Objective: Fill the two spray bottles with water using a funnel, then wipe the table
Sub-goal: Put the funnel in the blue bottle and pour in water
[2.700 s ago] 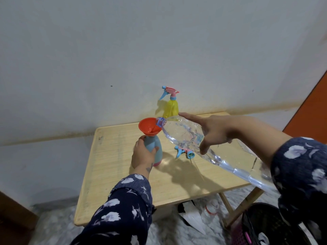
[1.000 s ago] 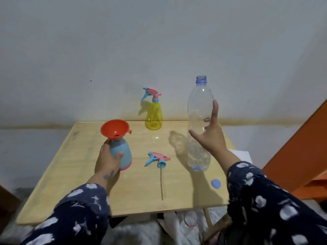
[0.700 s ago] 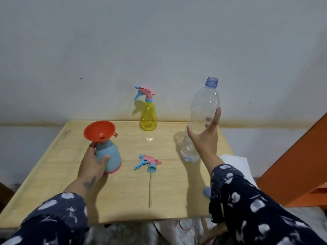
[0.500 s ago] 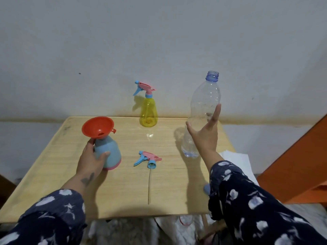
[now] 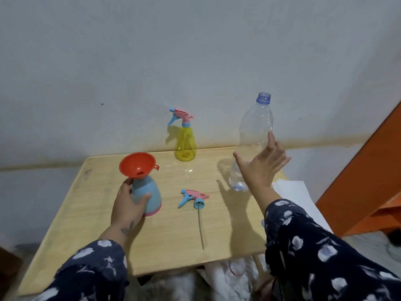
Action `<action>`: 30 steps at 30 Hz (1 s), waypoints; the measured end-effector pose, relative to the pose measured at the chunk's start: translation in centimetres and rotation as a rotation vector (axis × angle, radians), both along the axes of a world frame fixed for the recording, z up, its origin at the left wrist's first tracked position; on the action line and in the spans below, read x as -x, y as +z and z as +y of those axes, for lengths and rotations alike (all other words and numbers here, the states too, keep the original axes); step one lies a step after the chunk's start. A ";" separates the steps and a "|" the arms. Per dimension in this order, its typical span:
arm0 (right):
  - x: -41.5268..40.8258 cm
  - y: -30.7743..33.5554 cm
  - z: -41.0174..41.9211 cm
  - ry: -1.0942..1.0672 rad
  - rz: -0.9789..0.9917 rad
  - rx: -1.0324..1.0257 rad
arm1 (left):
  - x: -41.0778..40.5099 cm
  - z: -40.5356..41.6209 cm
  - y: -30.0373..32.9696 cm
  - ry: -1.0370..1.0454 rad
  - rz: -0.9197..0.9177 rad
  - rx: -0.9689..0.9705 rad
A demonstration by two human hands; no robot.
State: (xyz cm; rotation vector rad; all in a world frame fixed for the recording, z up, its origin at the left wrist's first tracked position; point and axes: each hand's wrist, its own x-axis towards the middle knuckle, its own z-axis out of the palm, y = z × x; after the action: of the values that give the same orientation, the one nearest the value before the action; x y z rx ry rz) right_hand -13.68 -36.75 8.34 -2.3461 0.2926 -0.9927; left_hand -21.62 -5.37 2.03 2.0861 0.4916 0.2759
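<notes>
Curled round the pale blue plastic spray bottle (image 5: pixel 149 197), my left hand (image 5: pixel 128 206) grips its body from the left side, thumb at the front and fingers wrapped behind. My right hand (image 5: pixel 261 168) is spread and relaxed, fingers straight and fanned, palm toward the tall clear plastic water bottle (image 5: pixel 252 141). I cannot tell whether the fingertips touch the bottle or stand just off it; nothing is clenched on it.

From the largest down: the light wooden table (image 5: pixel 165 233) runs from the grey wall (image 5: pixel 152 51) at the back to a near edge just above my sleeves. Its left edge lies well apart from everything on it. The broad front stretch carries only a thin dip tube. The right edge is tighter. The clear bottle stands near that corner, uncapped and tilted a little, with a white sheet (image 5: pixel 297 196) just past the edge and an orange panel (image 5: pixel 368 170) further right.

My right forearm rises from the lower right in a dark floral sleeve, wrist bent back. My left forearm comes up from the lower left, wrist nearly straight.

The yellow translucent spray bottle (image 5: pixel 185 146) stands upright at the back edge against the wall, its pink and blue trigger top fitted. An orange plastic funnel (image 5: pixel 137 165) sits in the blue bottle's neck, tipped toward me. Between the two hands lies a loose pink and blue trigger head (image 5: pixel 193 197) on its side, tube pointing to the near edge.
</notes>
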 end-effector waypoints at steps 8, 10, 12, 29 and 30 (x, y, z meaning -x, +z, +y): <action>4.5 0.5 10.4 0.428 0.104 -0.018 | 0.3 1.6 0.4 -0.130 -0.031 -0.019; 5.8 0.6 13.6 0.584 0.219 -0.105 | 0.2 2.0 0.4 -0.169 -0.042 0.009; 6.9 0.4 16.7 0.681 0.345 -0.223 | 0.1 2.3 0.4 -0.190 -0.044 0.014; 6.4 1.8 23.1 0.582 0.244 -0.912 | -0.2 2.8 -0.5 -0.266 -0.048 0.107; 6.0 2.3 22.3 0.567 0.241 -0.937 | -0.3 2.9 -0.7 -0.274 -0.062 0.103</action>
State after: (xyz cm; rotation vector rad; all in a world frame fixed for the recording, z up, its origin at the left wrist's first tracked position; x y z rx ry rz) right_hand -19.70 -14.41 10.66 -1.5228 0.1204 -0.1967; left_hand -21.36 -2.50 1.36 2.0094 0.1751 0.1501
